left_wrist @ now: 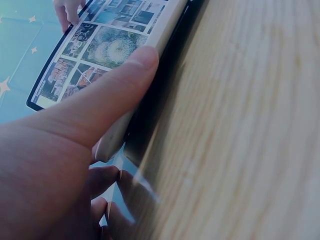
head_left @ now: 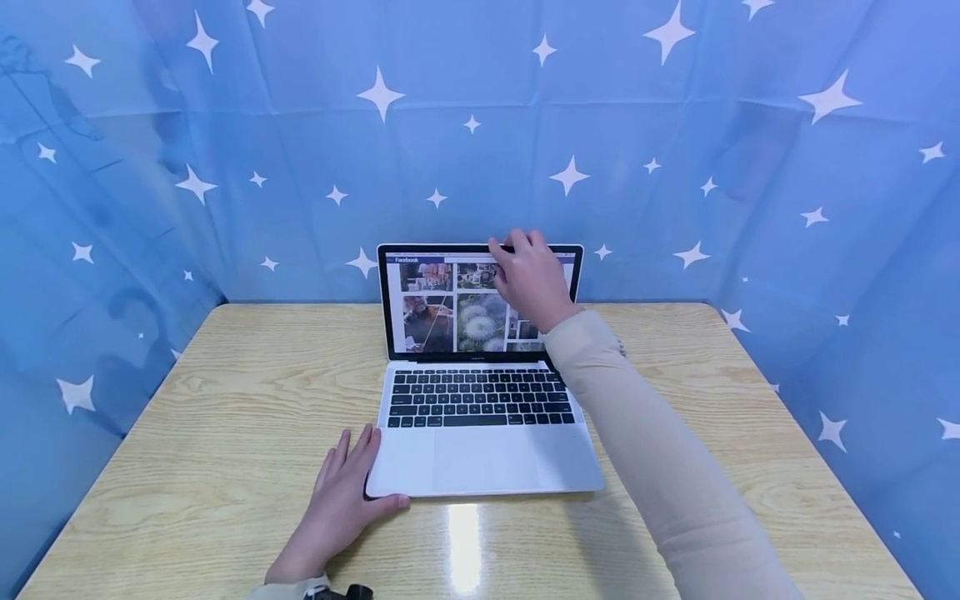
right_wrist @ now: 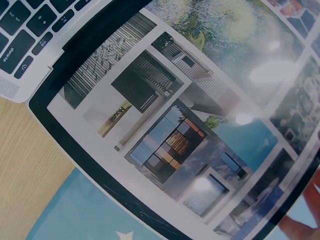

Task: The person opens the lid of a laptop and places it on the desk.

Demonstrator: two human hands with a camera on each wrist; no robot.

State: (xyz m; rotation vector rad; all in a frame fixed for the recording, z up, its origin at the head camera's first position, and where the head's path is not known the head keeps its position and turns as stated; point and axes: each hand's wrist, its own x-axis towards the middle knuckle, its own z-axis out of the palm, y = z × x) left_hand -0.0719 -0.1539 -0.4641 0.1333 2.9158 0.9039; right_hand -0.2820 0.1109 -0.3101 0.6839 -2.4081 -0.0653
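A silver laptop (head_left: 487, 467) stands unfolded on the table, its lit screen (head_left: 429, 323) showing a page of photos headed "Facebook". At the top edge of that screen, right of its middle, my right hand (head_left: 531, 279) grips the rim with bent fingers. In the right wrist view its fingertips (right_wrist: 297, 227) show at the rim. My left hand (head_left: 337, 500) lies at the laptop's front left corner, fingers spread along the side. Its straight thumb (left_wrist: 142, 59) touches the front edge. The black keyboard (head_left: 480, 398) is partly covered by the right sleeve.
The wooden table (head_left: 285, 367) carries the laptop near its middle. Behind and at both sides hangs a blue curtain (head_left: 465, 167) with white stars, close to the table's edges. A dark band (head_left: 341, 592) shows at the left wrist.
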